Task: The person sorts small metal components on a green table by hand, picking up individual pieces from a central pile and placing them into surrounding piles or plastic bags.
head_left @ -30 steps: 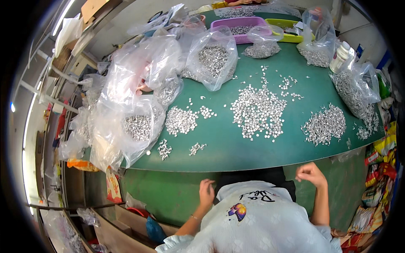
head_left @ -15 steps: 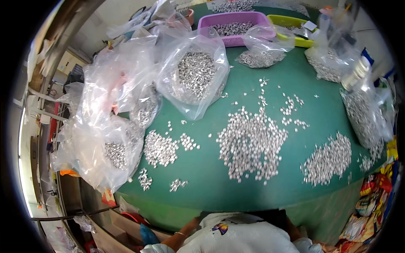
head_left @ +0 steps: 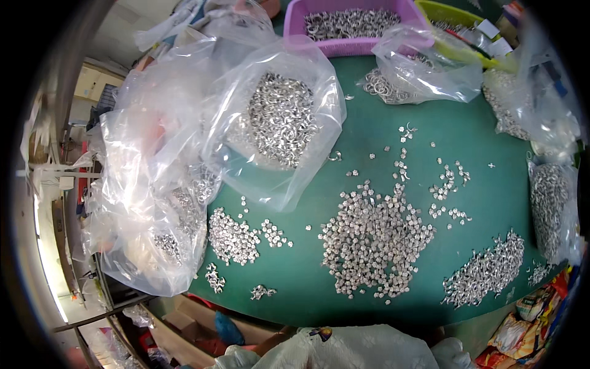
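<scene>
Your hands are both out of view, so I cannot tell their state, and the big pile of small silver parts (head_left: 375,243) at the frame's centre lies near the green desk (head_left: 491,166) edge, where a careless sweep could push pieces off.

The table (head_left: 369,154) is dark green, strewn with silver metal pieces (head_left: 375,243); the plastic bags (head_left: 279,123) are clear and glossy, the basket (head_left: 356,24) is purple, the tray (head_left: 452,15) beside it yellow-green, and the person's shirt (head_left: 362,350) is white with a small multicoloured print
</scene>
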{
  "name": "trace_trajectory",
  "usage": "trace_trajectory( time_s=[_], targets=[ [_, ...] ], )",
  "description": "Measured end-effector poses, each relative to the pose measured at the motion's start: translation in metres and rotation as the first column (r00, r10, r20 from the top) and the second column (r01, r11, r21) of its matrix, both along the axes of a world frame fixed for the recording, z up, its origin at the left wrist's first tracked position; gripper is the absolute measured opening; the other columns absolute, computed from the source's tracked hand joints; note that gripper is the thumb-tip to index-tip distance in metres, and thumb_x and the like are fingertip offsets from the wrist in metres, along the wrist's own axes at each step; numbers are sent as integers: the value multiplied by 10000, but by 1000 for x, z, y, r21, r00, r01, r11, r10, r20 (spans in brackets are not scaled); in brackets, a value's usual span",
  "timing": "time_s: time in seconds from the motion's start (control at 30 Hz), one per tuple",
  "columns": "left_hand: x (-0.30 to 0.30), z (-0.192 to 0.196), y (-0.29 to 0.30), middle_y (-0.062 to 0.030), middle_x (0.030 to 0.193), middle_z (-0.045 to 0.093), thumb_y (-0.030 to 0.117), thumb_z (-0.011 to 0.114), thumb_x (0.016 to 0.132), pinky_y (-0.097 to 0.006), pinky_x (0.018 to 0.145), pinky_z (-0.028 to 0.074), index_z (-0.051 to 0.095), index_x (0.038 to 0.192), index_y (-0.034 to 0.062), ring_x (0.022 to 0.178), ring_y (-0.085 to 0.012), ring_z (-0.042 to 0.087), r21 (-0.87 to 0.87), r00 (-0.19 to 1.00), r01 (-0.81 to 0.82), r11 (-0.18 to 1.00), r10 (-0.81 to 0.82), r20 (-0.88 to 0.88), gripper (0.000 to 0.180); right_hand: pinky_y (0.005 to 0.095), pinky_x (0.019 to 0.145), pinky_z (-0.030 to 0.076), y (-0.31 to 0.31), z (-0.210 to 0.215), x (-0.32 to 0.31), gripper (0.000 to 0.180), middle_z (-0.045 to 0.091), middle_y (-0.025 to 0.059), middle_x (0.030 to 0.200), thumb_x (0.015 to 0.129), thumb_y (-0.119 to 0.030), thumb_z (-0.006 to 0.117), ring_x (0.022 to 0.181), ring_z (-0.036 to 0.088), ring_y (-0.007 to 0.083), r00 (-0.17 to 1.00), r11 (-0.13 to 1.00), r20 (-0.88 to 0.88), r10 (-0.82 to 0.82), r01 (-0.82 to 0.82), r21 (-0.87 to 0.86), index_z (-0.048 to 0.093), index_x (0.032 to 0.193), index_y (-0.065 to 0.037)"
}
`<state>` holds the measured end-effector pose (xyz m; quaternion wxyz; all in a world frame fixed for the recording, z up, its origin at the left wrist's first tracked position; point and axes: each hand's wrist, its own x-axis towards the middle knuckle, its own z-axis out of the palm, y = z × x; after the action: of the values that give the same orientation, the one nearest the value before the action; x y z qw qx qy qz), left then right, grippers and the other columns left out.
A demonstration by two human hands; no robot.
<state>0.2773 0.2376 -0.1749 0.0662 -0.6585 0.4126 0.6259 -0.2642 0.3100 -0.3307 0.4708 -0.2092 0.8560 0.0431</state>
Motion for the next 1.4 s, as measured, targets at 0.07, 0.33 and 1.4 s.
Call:
trace_trajectory(
  time_s=[0.07,0.33,1.4],
  targets=[
    [-2,-38,-2,-176,974,640,36,567,738,-360,694,499,606,1030,32,811,-279,636,-26,994,-92,995,90,-70,295,365,833,444,-11,2,0,356,645,144,954,852,-340,554,889,598,294,998,997,-23,55,-57,-61,631,1020,-35],
    [4,3,-92,-146,919,659,-7,519,739,-333,686,507,669,901,69,796,-263,653,-375,908,409,832,-333,254,234,384,886,438,-59,111,-11,394,646,157,1006,861,-370,545,938,600,327,889,830,-146,434,-458,-319,627,1063,-41],
    [-316,177,-409,-211,1370,363,178,454,924,-427,1075,247,436,1257,4,1288,-369,315,-971,809,219,93,-574,127,376,428,1101,170,-383,304,-50,527,331,225,1386,919,-278,442,1336,229,356,845,209,-370,387,-471,-857,341,1325,42]
  ],
)
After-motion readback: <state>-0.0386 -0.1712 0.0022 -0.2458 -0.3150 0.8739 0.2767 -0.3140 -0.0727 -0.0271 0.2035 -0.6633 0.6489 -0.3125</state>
